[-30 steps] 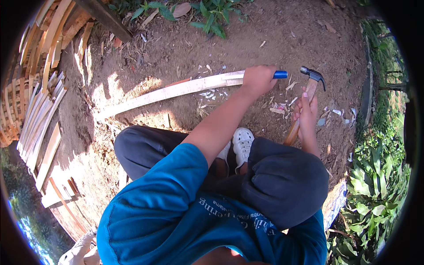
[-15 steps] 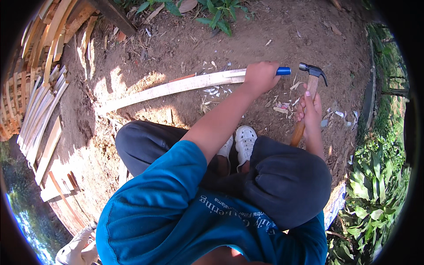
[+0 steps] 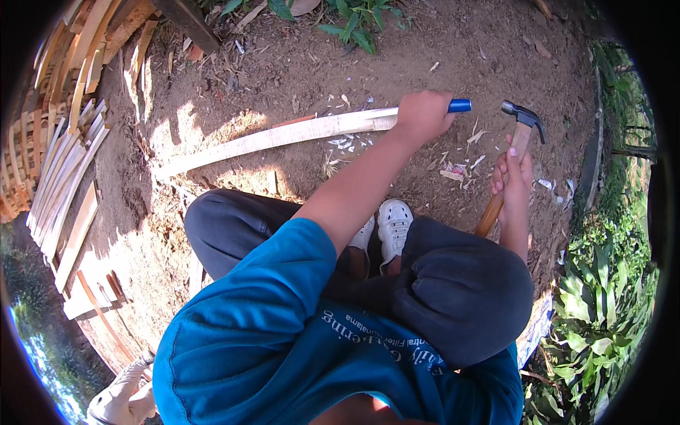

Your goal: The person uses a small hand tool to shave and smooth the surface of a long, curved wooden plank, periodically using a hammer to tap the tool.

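Note:
My left hand (image 3: 425, 117) is closed round a blue-handled chisel (image 3: 460, 105), whose butt end sticks out to the right of my fist. The fist is at the right end of a long, pale wooden strip (image 3: 276, 137) lying on the ground; my fingers hide where tool and wood meet. A raised sliver (image 3: 382, 112) shows along the strip beside my fist. My right hand (image 3: 513, 177) grips a claw hammer (image 3: 523, 134) by its wooden handle. Its dark head is up, a short way right of the chisel's butt, not touching it.
Wood chips (image 3: 453, 173) litter the brown soil around my hands. Stacked wooden strips (image 3: 67, 170) stand at the left. Green plants grow at the top (image 3: 352, 28) and right (image 3: 598, 304). My white clogs (image 3: 394, 230) are just below the strip.
The hammer in my right hand has moved right, away from the chisel's butt. My left hand and the chisel have shifted slightly right and up.

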